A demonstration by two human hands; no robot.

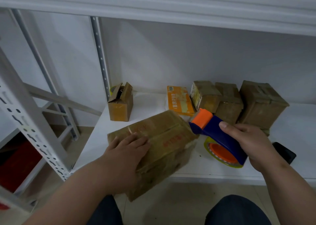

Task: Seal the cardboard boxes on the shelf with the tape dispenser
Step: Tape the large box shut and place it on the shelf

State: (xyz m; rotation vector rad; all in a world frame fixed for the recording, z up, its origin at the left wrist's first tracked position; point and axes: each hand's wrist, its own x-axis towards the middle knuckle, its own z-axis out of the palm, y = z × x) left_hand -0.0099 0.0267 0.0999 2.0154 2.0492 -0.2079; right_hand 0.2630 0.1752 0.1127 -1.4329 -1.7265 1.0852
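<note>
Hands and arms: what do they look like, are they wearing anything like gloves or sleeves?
No gloves. The left hand and right hand are both bare, with short, plain fingernails. No rings, watch or bracelet show. Both forearms are bare as far as the picture shows, so no sleeves are visible. At the bottom, the knees wear dark blue trousers.

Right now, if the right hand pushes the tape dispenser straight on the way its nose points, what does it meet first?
Likely the big cardboard box under the left hand: the tape dispenser in the right hand has its nose at the box's right edge. Contact is unclear.
</note>
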